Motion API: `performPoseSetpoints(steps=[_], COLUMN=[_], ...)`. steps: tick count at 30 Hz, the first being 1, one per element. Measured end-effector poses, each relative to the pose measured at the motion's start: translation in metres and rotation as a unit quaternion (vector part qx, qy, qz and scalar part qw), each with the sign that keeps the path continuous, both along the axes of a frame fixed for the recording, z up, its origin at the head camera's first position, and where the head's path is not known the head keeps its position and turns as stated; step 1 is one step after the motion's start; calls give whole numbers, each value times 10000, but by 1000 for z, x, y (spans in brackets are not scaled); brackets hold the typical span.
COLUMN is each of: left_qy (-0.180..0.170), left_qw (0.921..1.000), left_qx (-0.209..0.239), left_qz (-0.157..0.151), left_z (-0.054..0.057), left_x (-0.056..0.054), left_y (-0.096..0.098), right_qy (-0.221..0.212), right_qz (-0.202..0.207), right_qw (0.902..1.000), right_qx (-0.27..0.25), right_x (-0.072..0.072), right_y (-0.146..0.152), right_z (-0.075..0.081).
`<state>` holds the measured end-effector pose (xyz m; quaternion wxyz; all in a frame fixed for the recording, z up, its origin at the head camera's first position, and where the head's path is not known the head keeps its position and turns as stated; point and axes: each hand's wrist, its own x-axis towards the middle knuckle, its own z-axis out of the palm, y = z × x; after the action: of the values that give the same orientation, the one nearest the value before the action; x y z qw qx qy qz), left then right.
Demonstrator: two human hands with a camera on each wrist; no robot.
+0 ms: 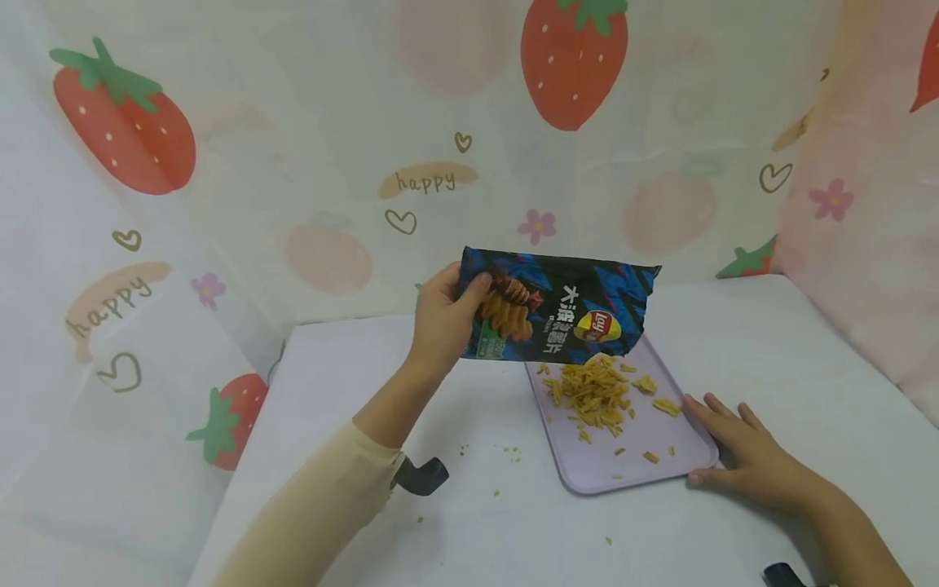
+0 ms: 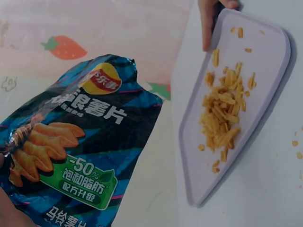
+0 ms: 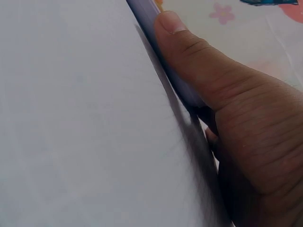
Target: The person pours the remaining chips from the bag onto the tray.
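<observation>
My left hand (image 1: 443, 322) grips one end of a dark blue potato chip bag (image 1: 557, 306), its thumb on the printed front. The bag lies sideways in the air over the far part of a pale purple tray (image 1: 587, 481). A heap of broken yellow potato chips (image 1: 592, 391) sits on the tray, with loose pieces around it. In the left wrist view the bag (image 2: 90, 137) fills the left side, apart from the tray (image 2: 194, 189). My right hand (image 1: 756, 456) rests at the tray's near right corner, fingers spread, the thumb (image 3: 189, 52) touching its edge.
Small crumbs (image 1: 512, 452) are scattered on the white table (image 1: 352, 383) left of the tray and in front of it. A strawberry-patterned curtain (image 1: 330, 163) stands behind the table and along its sides. Black mounts (image 1: 424, 475) sit at the wrists.
</observation>
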<state>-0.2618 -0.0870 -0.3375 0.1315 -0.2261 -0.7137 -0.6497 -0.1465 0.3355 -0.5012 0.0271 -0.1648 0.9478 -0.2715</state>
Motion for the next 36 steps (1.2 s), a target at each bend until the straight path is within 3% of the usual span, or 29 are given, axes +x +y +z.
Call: performPoseSetpoints(steps=[7,14,27,36], left_qy=[75,-20,-412,-728], left_qw=[9998,9996,9981,9925], left_qx=[149,220,321,418], left_qz=[79,185,314,894], left_z=[2,1,-16,-37], left_x=[8,20,49,64], left_y=[-15,-31,-51,-74], right_qy=[366,395,695,593], right_qz=[130,155,261,207], right_qw=[9992,9991,9972,9980], right_qx=[-5,-63,-15,-33], right_x=[2,5,7,5], right_y=[1,1,1,1], right_z=[-3,-4,-5,-2])
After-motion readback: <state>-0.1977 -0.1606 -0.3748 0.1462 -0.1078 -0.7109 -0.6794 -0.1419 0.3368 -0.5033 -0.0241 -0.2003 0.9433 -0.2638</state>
